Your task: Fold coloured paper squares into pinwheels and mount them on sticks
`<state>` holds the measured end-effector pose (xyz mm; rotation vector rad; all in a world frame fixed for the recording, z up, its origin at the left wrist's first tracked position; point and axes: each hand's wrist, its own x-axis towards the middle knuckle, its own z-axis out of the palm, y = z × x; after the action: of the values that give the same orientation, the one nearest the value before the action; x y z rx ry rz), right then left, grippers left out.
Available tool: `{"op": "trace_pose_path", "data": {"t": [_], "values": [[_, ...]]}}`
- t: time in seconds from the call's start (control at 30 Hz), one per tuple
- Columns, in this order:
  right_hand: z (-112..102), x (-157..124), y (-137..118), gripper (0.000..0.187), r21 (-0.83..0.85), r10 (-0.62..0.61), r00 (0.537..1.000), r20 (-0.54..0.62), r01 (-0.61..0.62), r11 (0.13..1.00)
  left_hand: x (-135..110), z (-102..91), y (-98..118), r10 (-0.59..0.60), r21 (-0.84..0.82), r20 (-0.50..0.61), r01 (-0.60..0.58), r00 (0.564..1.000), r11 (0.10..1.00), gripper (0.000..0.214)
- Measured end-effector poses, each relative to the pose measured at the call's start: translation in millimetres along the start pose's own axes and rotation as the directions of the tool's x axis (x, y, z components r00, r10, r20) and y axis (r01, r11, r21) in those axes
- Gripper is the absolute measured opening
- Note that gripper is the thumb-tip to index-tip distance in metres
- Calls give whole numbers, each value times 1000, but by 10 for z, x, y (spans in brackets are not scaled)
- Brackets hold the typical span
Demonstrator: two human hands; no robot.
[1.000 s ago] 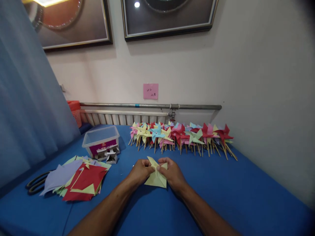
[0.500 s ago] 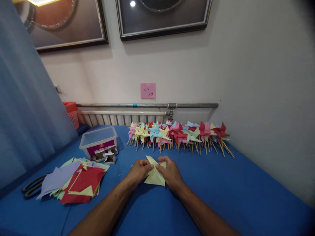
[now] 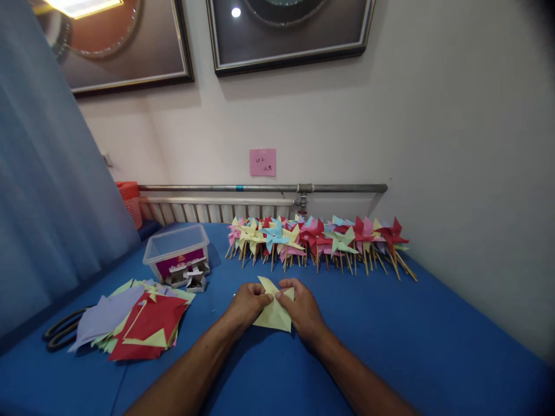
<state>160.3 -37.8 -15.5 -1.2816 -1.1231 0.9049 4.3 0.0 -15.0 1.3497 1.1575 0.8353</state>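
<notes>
Blue cloth covers the table right up to the white wall. Yellow paper lies flat on the cloth at centre, close in front of me, with one pointed flap raised at its far edge. Left hand and right hand meet over its middle. Thumb and forefinger of each are pinched on the paper where the folded corners come together, probably so the flaps cannot spring open. The exact pinch point is hidden under my fingertips. Pinwheels lean in a row against the wall, sticks toward me, well apart from the working spot. Stack of cut coloured sheets sits to my left within reach, with scissors just beyond it. Clear tub and small open boxes stand behind the stack.
</notes>
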Motion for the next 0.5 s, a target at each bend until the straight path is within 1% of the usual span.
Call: {"op": "trace_pose_path", "data": {"t": [0.07,0.13,0.2,0.27,0.3,0.4,0.5], "values": [[8,7,12,24,18,8,1000,3,-8,1000,-9,6,10,7,-14,3,-7,1000,1000,27],[17,4,10,30,85,42,999,19,-43,995,-21,7,34,1,-52,-6,-1,1000,999,27],[23,-15,-15,37,227,81,995,64,-94,969,-29,-2,70,-26,-137,-33,21,999,990,25],[27,-47,-61,43,384,99,985,138,-145,912,-30,-25,113,-53,-267,-60,35,997,963,23],[27,-65,-87,44,435,103,979,175,-171,884,-30,-40,135,-60,-332,-69,34,996,943,21],[33,-101,-143,44,500,86,963,256,-208,841,-34,-87,191,-51,-454,-68,14,996,891,20],[47,-100,-136,43,519,50,953,297,-206,830,-36,-112,203,-46,-468,-73,6,996,883,20]]}}
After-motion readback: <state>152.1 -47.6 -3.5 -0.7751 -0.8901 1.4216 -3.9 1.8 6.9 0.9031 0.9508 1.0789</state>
